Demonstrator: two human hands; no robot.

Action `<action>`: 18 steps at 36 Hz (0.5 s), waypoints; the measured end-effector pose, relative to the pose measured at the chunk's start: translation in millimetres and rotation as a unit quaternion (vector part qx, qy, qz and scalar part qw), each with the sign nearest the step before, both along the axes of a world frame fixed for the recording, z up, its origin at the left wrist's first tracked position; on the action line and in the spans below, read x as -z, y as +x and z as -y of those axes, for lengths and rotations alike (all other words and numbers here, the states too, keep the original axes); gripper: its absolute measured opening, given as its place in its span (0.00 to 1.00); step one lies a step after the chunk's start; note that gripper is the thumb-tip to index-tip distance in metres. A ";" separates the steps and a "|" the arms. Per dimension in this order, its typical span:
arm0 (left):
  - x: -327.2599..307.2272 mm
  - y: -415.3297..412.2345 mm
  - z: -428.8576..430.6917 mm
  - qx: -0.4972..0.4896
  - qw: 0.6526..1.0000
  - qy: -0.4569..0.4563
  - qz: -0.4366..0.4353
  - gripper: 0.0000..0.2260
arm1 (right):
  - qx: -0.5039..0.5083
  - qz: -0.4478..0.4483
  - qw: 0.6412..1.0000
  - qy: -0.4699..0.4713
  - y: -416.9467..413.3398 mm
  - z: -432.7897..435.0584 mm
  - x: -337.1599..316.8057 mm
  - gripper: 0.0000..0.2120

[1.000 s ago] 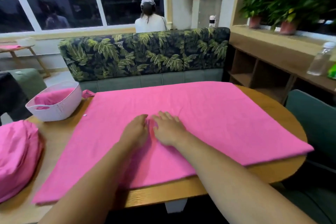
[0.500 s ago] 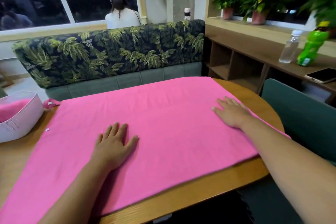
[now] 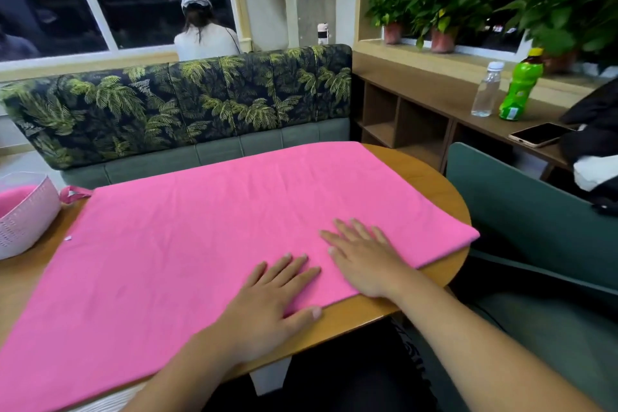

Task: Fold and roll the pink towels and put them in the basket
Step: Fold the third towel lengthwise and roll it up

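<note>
My left grip (image 3: 267,298) and right grip (image 3: 364,261) lie flat side by side, fingers straight, clasping nothing, pressing the towel (image 3: 187,244) near its 5 o'clock corner. The towel covers the desk (image 3: 431,184), long axis 9 to 3 o'clock. The basket (image 3: 26,221) sits at 9 o'clock, nearer my left grip.

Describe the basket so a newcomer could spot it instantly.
Start at the round wooden table under the spread pink towel. At its far left edge sits the basket: pale perforated plastic with pink cloth inside, the only container on the table.
</note>
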State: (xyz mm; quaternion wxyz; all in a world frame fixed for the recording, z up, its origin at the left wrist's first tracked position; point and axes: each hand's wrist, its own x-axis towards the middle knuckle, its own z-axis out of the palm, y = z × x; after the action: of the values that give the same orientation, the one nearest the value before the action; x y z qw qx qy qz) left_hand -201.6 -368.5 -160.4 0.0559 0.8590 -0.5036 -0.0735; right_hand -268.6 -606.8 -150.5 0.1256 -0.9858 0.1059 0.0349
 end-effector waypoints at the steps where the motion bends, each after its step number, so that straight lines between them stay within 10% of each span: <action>1: -1.1 -0.5 -2.5 0.007 1.000 0.004 -0.007 0.30 | 0.024 -0.007 1.000 -0.006 -9.0 15.4 0.4 0.28; 9: -7.4 -3.3 -4.1 0.021 0.999 0.009 -0.038 0.27 | 0.166 -0.055 0.984 -0.016 -56.6 113.8 -5.1 0.37; 14: -22.4 9.4 -3.0 -0.045 0.971 -0.125 -0.201 0.18 | 0.165 -0.059 0.984 -0.037 -47.7 113.5 -11.7 0.33; 18: -20.7 31.9 1.2 -0.117 0.976 -0.173 -0.057 0.20 | 0.117 0.034 0.991 -0.047 -20.5 87.9 -22.5 0.28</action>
State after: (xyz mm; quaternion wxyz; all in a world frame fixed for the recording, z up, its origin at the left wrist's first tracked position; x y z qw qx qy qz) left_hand -169.7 -369.7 -139.7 0.2406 0.8837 -0.4005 -0.0275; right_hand -289.1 -694.6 -128.0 0.0855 -0.9722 0.2173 -0.0186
